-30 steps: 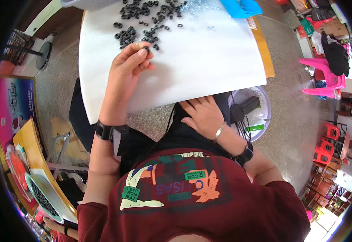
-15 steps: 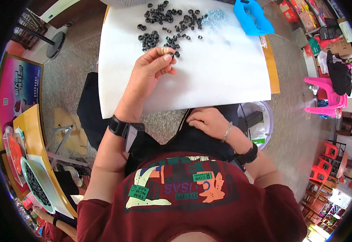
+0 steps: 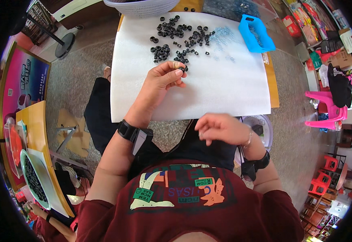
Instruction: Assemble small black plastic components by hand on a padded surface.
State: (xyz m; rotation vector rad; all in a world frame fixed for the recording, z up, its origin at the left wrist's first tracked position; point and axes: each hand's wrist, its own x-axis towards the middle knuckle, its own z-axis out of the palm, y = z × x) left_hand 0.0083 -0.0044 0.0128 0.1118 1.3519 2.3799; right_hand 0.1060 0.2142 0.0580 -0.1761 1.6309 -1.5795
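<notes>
My left hand (image 3: 163, 80) is above the white sheet (image 3: 228, 84), its thumb and fingers pinched on a small black ring-shaped part (image 3: 182, 69). Just beyond the fingertips lie several loose black parts (image 3: 159, 52), some round with a hole, some smaller. To their right, small shiny silvery pieces (image 3: 224, 37) are spread out, too tiny to make out. My right hand (image 3: 226, 130) hovers over my lap by the sheet's near edge, fingers loosely bent and apart, with nothing visible in it.
A blue tray (image 3: 269, 45) with silvery pieces stands at the sheet's far right, and a grey basket (image 3: 147, 9) at the far left. Below the near right edge is a pale round tub (image 3: 269, 131). At left, a green-rimmed bowl (image 3: 24, 159) of black parts stands near another person's arm.
My right hand has risen from my lap toward the sheet's near edge. The left still pinches the black part. The view has shifted, showing more of the table's far end.
</notes>
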